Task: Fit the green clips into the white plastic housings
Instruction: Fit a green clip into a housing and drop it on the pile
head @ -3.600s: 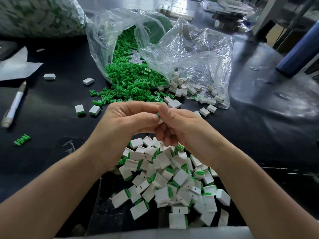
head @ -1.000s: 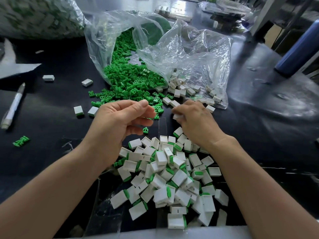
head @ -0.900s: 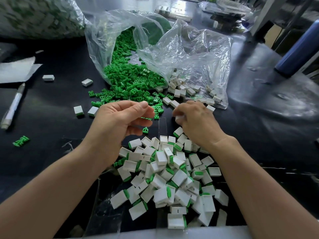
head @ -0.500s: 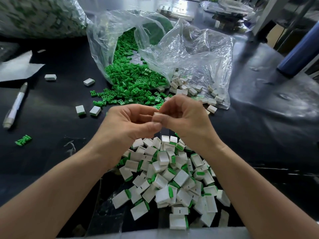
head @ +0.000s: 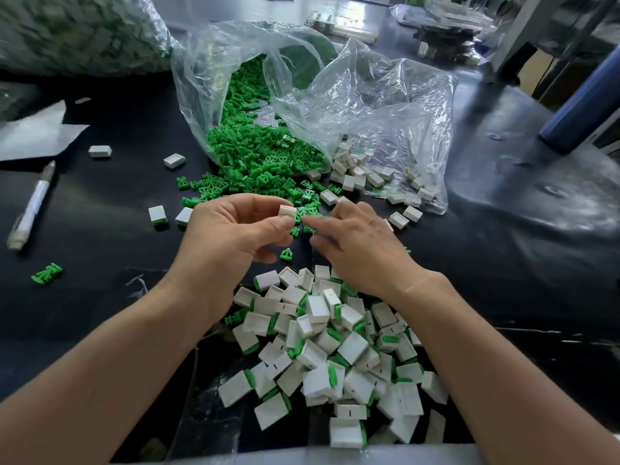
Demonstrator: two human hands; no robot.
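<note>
- The left hand (head: 231, 239) pinched a white housing (head: 288, 210) between thumb and forefinger, its open end turned toward the right hand; the other left fingers were curled loosely beneath.
- The right hand (head: 359, 243) reached in with forefinger and thumb pressed together on what looked like a green clip (head: 310, 219), just beside the housing. Whether the clip had entered the opening could not be told.
- By my reading, this piece was at the point of insertion, not yet seated.
- Below both wrists lay a pile of finished pieces (head: 328, 350), white blocks each showing a green edge, which suggested many housings were already fitted.
- Beyond the fingertips, loose clips (head: 265, 162) spilled from a clear bag (head: 302, 78), and empty housings (head: 365, 177) lay at the mouth of a second bag (head: 402, 105) past the right fingers.
- Both heaps looked large, so much work seemed to remain.
- Left of the left hand sat two pieces (head: 167, 214) with green edges, and farther left a pen (head: 32, 206) and a stray clip (head: 47, 273).
- One more clip (head: 286, 254) lay on the table (head: 100, 182) directly under the fingers.
</note>
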